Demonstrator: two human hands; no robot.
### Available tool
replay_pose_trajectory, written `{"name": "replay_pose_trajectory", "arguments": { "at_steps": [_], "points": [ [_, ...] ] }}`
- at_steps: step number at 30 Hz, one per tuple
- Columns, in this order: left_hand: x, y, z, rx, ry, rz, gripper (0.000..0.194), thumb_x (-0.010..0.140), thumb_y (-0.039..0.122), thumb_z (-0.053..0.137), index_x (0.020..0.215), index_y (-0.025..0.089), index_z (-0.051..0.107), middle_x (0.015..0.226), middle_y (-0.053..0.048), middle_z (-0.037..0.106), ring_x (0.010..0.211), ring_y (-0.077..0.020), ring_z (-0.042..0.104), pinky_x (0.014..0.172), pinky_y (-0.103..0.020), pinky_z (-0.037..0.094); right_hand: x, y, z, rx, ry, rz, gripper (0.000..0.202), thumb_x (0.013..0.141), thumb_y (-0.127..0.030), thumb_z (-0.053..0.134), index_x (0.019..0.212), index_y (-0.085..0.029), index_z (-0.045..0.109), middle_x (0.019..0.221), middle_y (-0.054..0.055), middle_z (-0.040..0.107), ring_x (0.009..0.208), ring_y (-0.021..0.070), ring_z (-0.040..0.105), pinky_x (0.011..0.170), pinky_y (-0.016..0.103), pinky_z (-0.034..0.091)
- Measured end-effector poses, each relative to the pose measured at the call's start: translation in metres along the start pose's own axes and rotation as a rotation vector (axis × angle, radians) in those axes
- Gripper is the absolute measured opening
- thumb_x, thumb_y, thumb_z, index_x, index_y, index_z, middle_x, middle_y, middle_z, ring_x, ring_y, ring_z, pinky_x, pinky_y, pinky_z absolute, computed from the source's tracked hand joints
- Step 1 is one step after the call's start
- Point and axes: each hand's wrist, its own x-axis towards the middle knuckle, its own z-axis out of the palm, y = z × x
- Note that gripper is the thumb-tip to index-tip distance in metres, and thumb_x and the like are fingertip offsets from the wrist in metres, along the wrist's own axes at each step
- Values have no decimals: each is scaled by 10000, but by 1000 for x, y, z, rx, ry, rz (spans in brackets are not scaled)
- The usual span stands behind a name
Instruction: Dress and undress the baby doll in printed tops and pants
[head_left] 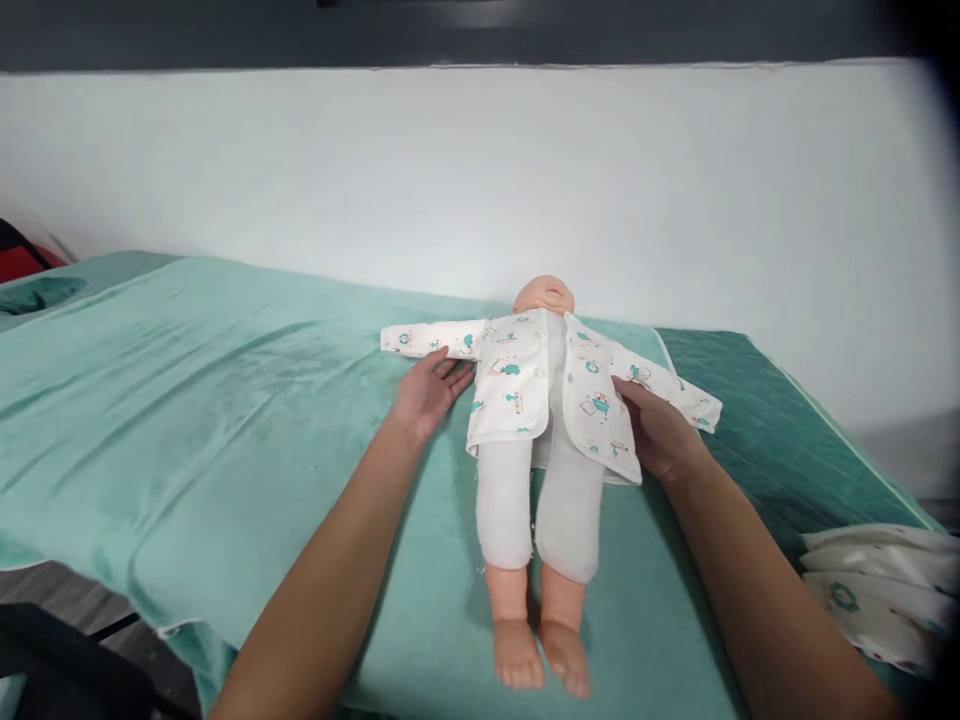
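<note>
forearms (pixel 322 570) were stretched beside doll (pixel 504 505)
jacket (pixel 511 385) was seemingly steadied: left hand (pixel 426 398), fingers loosely spread; right hand (pixel 664 432), pinch unclear

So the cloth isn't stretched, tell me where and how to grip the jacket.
I'd pinch the outer hem corner of the jacket's right-hand flap, coming from the right. That corner flares past the thigh of the doll, and the right hand is close by.

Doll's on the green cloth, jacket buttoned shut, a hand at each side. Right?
Not buttoned: the head view shows the jacket open down the front. The doll is on the green cloth, left hand and right hand at its sides.
</note>
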Motion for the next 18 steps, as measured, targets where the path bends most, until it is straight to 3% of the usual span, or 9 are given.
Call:
{"name": "replay_pose_trajectory", "arguments": {
  "at_steps": [5, 12, 15, 18],
  "points": [
    [3, 14, -9, -131, 219, 201, 80, 834, 112, 579, 895, 165, 583, 907, -65, 659, 938, -174, 670, 949, -338, 550, 2, -1, -5, 28, 55, 26, 199, 857, -236, 589, 1011, -174, 698, 787, 61, 761, 658, 226, 718, 590, 338, 592],
    [9, 22, -20, -185, 279, 307, 62, 853, 125, 566, 907, 151, 583, 954, -87, 667, 905, -167, 669, 913, -323, 547, -9, -10, -6, 80, -2, 83, 204, 889, -252, 525, 1017, -208, 677, 824, 43, 758, 684, 206, 723, 635, 323, 603],
    [9, 21, -22, -155, 305, 413, 186, 835, 95, 575, 999, 181, 557, 975, -65, 657, 906, -150, 673, 941, -320, 537, -14, -9, -1, 67, 40, 75, 189, 901, -248, 519, 975, -201, 686, 740, 29, 738, 616, 187, 700, 555, 286, 578],
    [8, 20, -23, -69, 352, 504, 460, 805, 80, 595, 1219, 238, 472, 1065, -59, 642, 975, -150, 673, 988, -336, 516, -15, -5, 2, 54, 79, 59, 167, 879, -245, 556, 973, -201, 686, 738, 26, 737, 635, 200, 703, 589, 311, 594]
  ]
}}
